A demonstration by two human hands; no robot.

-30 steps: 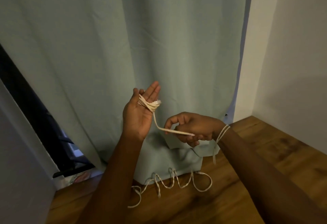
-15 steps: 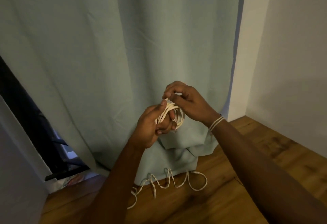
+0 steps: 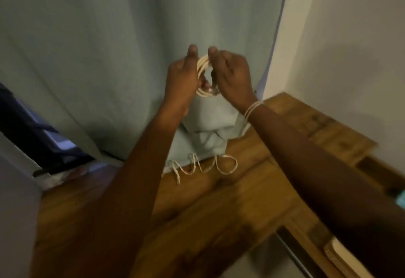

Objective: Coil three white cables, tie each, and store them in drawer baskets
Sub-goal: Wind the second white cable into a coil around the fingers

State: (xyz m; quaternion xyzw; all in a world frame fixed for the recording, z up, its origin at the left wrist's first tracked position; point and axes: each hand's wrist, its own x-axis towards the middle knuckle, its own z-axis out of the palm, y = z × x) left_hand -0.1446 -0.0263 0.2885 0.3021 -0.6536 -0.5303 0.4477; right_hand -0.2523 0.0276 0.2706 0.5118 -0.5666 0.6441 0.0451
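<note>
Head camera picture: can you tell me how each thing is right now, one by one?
Coiled cable: looped, held up between both hands.
Left hand: grips the coil.
Right hand: grips the coil.
Wrist cord: wrapped round the right wrist.
Loose cable: lying in loops on the wooden surface.
Curtain: hanging, bunched at the bottom.

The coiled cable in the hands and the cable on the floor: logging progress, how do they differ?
The coiled cable is wound in tight loops; the floor cable sprawls loose. The left hand and right hand hold the coil up; the other lies on the wooden floor by the curtain. Both look white.
</note>
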